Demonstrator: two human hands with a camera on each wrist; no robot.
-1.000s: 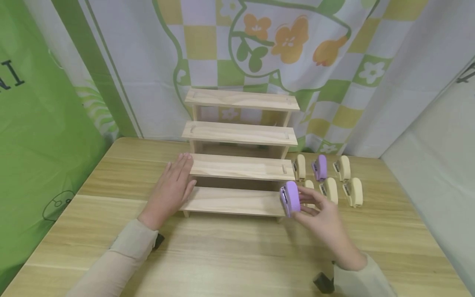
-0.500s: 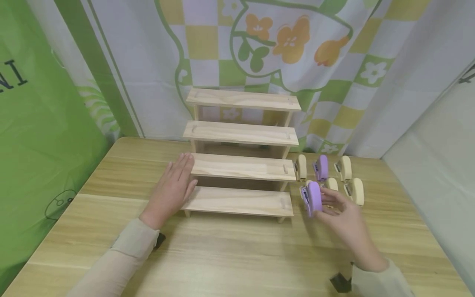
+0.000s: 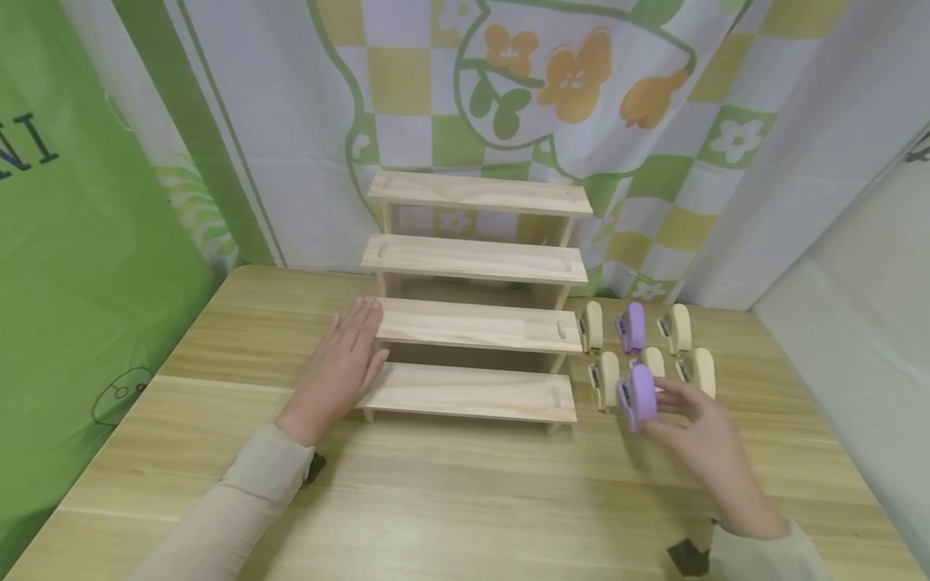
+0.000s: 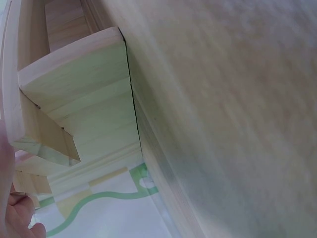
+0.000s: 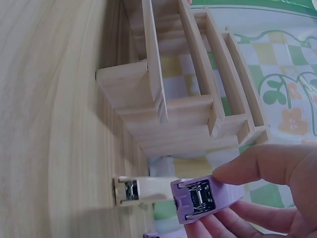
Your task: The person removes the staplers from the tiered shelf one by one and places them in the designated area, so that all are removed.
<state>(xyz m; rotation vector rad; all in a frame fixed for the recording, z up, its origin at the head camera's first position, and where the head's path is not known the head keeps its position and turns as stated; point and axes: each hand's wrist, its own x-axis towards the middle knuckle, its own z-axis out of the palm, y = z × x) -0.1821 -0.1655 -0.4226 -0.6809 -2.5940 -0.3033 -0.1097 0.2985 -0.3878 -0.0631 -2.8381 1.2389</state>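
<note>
My right hand (image 3: 705,440) pinches a purple stapler (image 3: 641,397) between thumb and fingers, held upright at the front of the stapler group. In the right wrist view the held stapler (image 5: 198,198) shows its metal inner parts, thumb on one side and fingers on the other. It partly covers a cream stapler (image 3: 651,361) behind it. Nearby stand a cream stapler (image 3: 604,381) on the left and another purple stapler (image 3: 631,328) in the back row. My left hand (image 3: 334,375) rests with straight fingers against the left end of a step on the wooden tiered stand (image 3: 472,324).
More cream staplers stand right of the stand, one at the back left (image 3: 592,326), one at the back right (image 3: 677,328) and one at the front right (image 3: 701,371). A patterned curtain (image 3: 407,81) hangs behind the wooden table (image 3: 465,500).
My right hand has carried the purple stapler rightward, from beside the lowest step to the front of the other staplers, uncovering a cream one. My left hand has stayed on the stand.
</note>
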